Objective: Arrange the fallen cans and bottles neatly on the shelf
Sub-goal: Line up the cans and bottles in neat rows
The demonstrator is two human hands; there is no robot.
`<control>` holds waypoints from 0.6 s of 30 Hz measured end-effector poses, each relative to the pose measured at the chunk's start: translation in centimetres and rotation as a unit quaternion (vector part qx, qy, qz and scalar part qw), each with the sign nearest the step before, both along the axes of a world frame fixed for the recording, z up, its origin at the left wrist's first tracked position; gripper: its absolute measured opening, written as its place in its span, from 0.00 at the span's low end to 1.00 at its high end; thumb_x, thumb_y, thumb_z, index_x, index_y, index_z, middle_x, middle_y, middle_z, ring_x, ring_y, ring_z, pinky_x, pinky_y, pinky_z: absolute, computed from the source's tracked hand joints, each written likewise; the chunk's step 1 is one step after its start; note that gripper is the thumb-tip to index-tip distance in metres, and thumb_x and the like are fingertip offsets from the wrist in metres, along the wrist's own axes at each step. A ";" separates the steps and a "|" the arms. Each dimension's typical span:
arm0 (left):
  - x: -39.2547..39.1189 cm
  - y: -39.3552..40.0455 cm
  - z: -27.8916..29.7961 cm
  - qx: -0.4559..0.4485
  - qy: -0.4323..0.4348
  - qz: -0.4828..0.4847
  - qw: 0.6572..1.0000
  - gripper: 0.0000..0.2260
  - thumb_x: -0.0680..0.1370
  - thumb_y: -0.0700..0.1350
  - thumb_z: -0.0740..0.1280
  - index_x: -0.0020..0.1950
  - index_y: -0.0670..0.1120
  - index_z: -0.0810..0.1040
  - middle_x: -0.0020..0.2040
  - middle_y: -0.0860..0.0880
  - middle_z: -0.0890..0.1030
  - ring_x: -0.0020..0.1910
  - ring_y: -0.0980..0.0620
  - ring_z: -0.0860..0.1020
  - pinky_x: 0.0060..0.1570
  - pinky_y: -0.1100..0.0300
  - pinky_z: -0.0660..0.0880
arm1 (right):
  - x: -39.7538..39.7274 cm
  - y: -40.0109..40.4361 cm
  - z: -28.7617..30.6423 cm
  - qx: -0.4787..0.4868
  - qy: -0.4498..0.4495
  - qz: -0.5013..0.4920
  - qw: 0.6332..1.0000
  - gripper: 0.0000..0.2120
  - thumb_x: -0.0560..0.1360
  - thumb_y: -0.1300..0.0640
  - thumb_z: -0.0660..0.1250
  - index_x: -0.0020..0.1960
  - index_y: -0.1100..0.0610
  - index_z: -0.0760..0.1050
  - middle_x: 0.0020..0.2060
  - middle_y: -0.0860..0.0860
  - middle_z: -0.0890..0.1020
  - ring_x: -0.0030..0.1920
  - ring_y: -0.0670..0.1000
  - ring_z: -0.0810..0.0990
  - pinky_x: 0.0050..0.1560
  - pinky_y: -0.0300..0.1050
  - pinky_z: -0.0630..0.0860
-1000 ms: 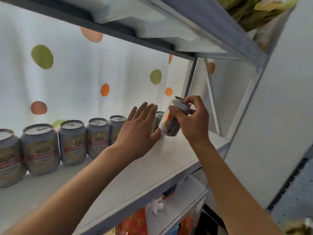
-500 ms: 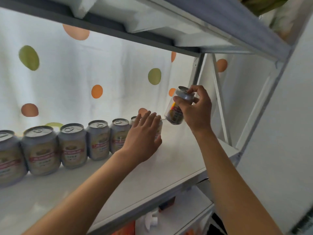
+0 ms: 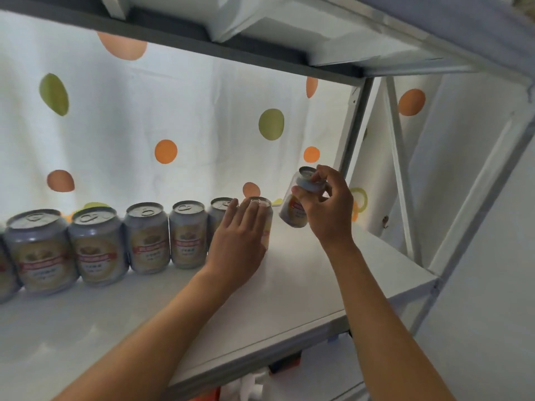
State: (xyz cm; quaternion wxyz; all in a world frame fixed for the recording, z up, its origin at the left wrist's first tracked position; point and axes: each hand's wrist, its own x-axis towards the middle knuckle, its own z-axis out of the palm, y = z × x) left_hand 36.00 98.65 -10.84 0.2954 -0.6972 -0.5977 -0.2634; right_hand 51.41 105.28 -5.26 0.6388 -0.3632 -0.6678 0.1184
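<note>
Right hand (image 3: 327, 209) is pinching a tilted aluminium can (image 3: 296, 204) by its rim above bare white shelf (image 3: 304, 285) near the right edge; left hand (image 3: 240, 241), fingers straight, is touching the row's end can (image 3: 265, 218).

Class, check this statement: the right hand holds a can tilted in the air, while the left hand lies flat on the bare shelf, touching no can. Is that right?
Not quite. The head view shows the left hand resting against the end can of the row, not on the bare shelf. The right hand does hold a tilted can in the air.
</note>
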 end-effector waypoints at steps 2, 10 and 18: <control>-0.4 0.2 -0.4 0.006 0.025 0.012 1.000 0.24 0.74 0.44 0.58 0.69 0.37 0.71 0.64 0.39 0.76 0.65 0.39 0.73 0.70 0.41 0.62 | -0.5 0.6 -0.9 -0.010 0.011 0.019 1.000 0.13 0.69 0.56 0.76 0.50 0.55 0.75 0.48 0.41 0.78 0.54 0.45 0.77 0.55 0.54 0.79; -0.1 1.0 -0.8 0.041 0.005 0.025 0.999 0.22 0.74 0.45 0.64 0.67 0.40 0.73 0.63 0.42 0.76 0.64 0.40 0.73 0.70 0.41 0.61 | -1.3 2.8 -4.3 -0.027 -0.026 0.072 0.997 0.13 0.69 0.60 0.77 0.50 0.55 0.77 0.51 0.37 0.77 0.56 0.38 0.76 0.52 0.41 0.80; 0.4 1.5 -0.8 0.049 -0.024 0.028 0.998 0.18 0.77 0.45 0.63 0.65 0.39 0.74 0.61 0.41 0.77 0.63 0.39 0.73 0.71 0.42 0.61 | -0.9 3.1 -5.8 -0.088 -0.060 0.115 0.988 0.14 0.72 0.59 0.75 0.53 0.53 0.73 0.51 0.40 0.76 0.54 0.31 0.74 0.52 0.29 0.74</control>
